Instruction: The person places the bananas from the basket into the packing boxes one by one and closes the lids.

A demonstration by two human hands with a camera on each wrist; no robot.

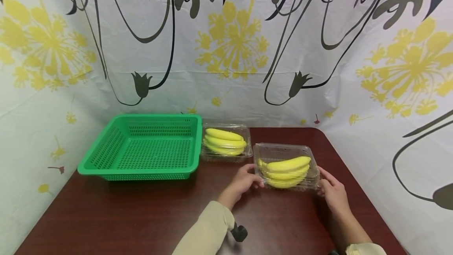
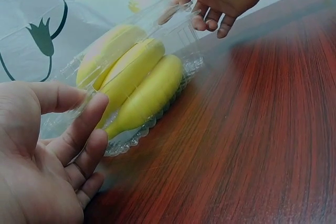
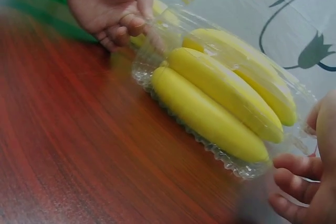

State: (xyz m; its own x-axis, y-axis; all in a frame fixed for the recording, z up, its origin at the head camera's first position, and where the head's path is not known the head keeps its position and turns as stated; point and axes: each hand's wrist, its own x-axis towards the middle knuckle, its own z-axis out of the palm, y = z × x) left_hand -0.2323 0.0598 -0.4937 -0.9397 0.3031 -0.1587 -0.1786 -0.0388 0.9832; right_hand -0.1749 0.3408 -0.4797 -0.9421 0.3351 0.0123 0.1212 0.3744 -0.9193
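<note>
A clear plastic clamshell box [image 1: 263,152] with a bunch of yellow bananas [image 1: 287,173] inside is between my hands at the right of the table. My left hand [image 1: 244,180] pinches its left edge between thumb and fingers, also seen close up in the left wrist view. At the opposite edge, my right hand [image 1: 334,194] grips the box, thumb to the near side. In the right wrist view the bananas [image 3: 226,98] show through the clear plastic. Whether the box base touches the table cannot be told.
A second clear box [image 1: 244,131] of bananas [image 1: 224,143] stands behind and to the left. Beside it, a green plastic basket [image 1: 141,174] with nothing in it sits at the back left of the dark wood table [image 1: 124,215]. Patterned cloth [image 1: 233,101] hangs behind and at both sides.
</note>
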